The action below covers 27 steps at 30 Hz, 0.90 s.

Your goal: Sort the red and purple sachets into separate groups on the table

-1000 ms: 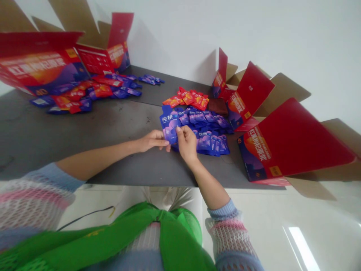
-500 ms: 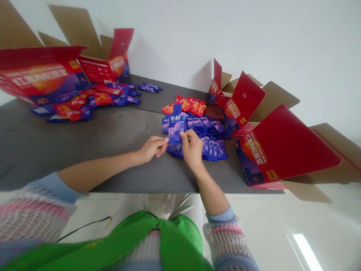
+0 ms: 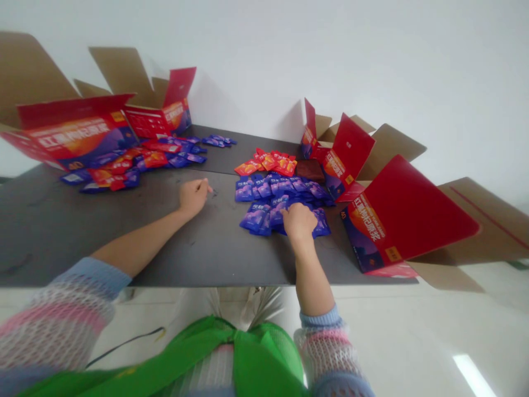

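Observation:
My right hand [image 3: 300, 223] is low over the front row of purple sachets [image 3: 255, 215], its fingers closed on the edge of one purple sachet [image 3: 278, 208] that lies on the row. The fingertips are partly hidden by the back of the hand. My left hand [image 3: 194, 197] hovers over the grey table to the left of the rows, fingers curled in and nothing visible in them. Behind the front row lies a second row of purple sachets [image 3: 264, 186], and beyond that a group of red-orange sachets [image 3: 270, 161].
At the left, a mixed heap of red and purple sachets [image 3: 140, 160] lies before open red cartons [image 3: 82, 138]. A small purple bunch [image 3: 219, 141] lies farther back. More open cartons [image 3: 367, 231] line the right side, beside a dark brown flat piece [image 3: 311, 170]. The grey table [image 3: 198, 259] ends near my body.
The purple sachet, held up by both hands before, is now down on the front row under my right hand. My left hand has let go and moved left and away from me.

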Available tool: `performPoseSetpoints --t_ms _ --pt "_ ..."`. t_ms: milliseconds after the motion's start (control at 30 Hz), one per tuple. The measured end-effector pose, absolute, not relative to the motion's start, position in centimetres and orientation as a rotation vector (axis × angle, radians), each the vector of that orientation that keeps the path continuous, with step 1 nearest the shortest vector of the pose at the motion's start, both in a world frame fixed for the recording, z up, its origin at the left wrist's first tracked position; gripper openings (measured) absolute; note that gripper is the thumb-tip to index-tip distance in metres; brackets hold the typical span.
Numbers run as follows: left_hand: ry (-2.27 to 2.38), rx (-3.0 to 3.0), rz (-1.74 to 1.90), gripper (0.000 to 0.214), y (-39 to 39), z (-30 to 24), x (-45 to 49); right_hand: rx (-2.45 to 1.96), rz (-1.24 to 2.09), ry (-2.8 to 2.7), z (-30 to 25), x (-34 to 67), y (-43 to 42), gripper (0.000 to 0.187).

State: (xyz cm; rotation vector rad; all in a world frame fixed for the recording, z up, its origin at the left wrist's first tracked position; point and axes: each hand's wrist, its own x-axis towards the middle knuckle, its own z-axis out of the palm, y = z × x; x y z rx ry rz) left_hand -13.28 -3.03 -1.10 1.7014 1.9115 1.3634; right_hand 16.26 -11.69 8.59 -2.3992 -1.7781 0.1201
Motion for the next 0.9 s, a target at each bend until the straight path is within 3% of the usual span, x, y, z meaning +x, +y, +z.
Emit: performPoseSetpoints --t_ms 233,600,900 --pt "2.301 2.167 0.700 0.048 -3.5 0.2 -12.5 -2.245 -0.006 -1.697 8.6 16.7 -11.2 0.023" --pt "2.959 1.365 0.978 0.058 -3.8 3.3 -26.6 -1.894 -0.044 -1.820 7.4 16.5 -11.0 0.029" --pt "2.756 1.148 0.902 0.082 -3.7 2.1 -30.1 -1.896 0.030 -1.848 7.3 16.6 -10.7 0.028"
